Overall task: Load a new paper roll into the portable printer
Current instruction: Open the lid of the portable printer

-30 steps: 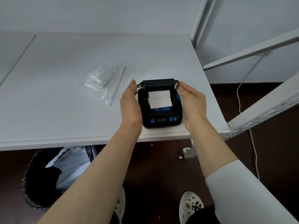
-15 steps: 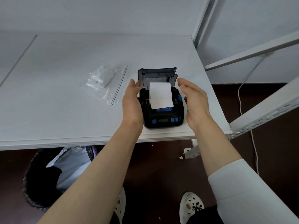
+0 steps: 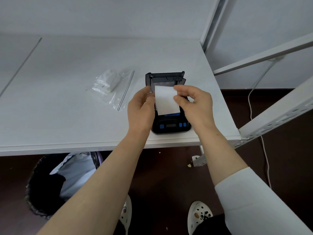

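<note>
**Paper tail drawn out over an open printer**

At the bottom of the frame, two forearms rise from the lower corners toward the centre; a white sleeve (image 3: 254,197) covers the right one, and its lower part is cut off by the frame edge. Below the table edge, at lower left, a dark bin (image 3: 45,184) with a pale liner stands on the floor, and two white clogs (image 3: 199,216) show between the arms.

Just above centre, the left hand (image 3: 142,109) lies against the left side of the portable printer (image 3: 171,126), fingers curled toward the paper's left edge, probably to steady the body; whether it actually pinches the sheet cannot be told. The right hand (image 3: 194,106) closes thumb and forefinger narrowly on the right edge of the paper strip (image 3: 166,100), holding it flat over the printer's front so the tail would lie across the exit slot once the cover shuts. The roll itself, presumably seated in the well, is hidden behind the strip and both hands.

Beyond the hands, the lid (image 3: 165,78) stands upright and open. The printer sits near the front right of the white table (image 3: 67,116). Further left, well apart, a clear zip bag (image 3: 111,87) holds pale contents too indistinct to identify. At far right, white shelving rails (image 3: 271,119) and a cable (image 3: 250,102) cross the dark floor.
</note>
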